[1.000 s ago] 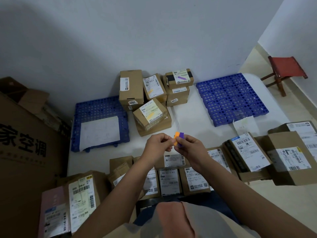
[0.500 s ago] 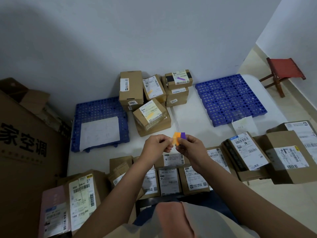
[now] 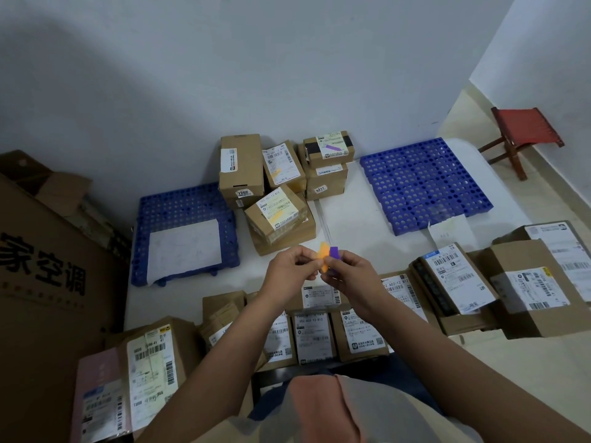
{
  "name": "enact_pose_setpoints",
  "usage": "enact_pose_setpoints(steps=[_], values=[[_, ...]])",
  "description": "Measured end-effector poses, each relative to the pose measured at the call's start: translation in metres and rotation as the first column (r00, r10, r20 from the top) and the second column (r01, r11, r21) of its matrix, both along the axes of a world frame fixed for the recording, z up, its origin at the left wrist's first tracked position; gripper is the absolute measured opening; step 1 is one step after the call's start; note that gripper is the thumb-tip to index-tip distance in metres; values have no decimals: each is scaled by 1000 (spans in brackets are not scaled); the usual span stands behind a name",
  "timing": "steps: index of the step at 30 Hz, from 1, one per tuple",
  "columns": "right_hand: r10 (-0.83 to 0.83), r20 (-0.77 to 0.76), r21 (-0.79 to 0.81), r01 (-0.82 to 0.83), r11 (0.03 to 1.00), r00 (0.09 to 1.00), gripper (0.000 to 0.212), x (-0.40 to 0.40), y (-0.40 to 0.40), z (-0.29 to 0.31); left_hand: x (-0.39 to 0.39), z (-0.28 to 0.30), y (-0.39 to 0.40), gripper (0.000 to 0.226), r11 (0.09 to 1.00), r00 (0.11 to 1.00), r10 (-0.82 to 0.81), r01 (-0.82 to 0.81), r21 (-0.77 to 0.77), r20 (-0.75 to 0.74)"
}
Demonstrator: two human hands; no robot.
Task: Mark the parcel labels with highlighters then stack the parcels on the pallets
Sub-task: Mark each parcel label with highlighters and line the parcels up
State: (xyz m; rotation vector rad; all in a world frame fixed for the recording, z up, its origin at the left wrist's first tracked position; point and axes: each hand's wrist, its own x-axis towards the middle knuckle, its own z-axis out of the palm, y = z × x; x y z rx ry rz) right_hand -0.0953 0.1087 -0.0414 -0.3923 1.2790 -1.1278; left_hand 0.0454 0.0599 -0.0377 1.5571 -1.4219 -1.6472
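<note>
Pale grey walls meet in a corner behind a white desk (image 3: 351, 219), and on it lie two blue pallets, the left pallet (image 3: 166, 206) with a white sheet on it and the right pallet (image 3: 425, 183) bare. Between them stands a group of marked parcels (image 3: 278, 187); their labels show orange and purple strokes.

Compared with a second ago the hands have risen a little and the two markers are more apart. The left hand (image 3: 292, 271) pinches the orange highlighter (image 3: 323, 255) and the right hand (image 3: 350, 276) has its fingers curled round the purple highlighter (image 3: 334, 253). I judge that the person is separating them or taking off a cap, so no label is being marked at this moment.

A row of unmarked parcels (image 3: 315, 334) waits at the near edge of the desk, below the hands.

Readable writing: "7202" and "6217" on two far boxes, "502 602-12 812" on several labels, and the big characters "家空调" on the large carton (image 3: 48, 282) at the left. The smaller print is too blurred to read.
</note>
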Motion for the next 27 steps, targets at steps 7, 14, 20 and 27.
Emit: enact_pose_setpoints(steps=[7, 14, 20, 27], values=[[-25, -12, -16, 25, 1000, 1000, 12, 0, -1, 2, 0, 3, -3, 13, 999, 999, 12, -10, 41, -33], [-32, 21, -5, 32, 999, 999, 15, 0, -6, 2, 0, 6, -8, 13, 999, 999, -24, 25, 47, -32], [-28, 32, -22, 29, 999, 999, 16, 0, -9, 3, -4, 11, -13, 7, 999, 999, -24, 24, 29, -23], [-142, -73, 57, 146, 988, 987, 7, -4, -12, -1, 2, 9, -17, 11, 998, 998, 45, -43, 51, -49]])
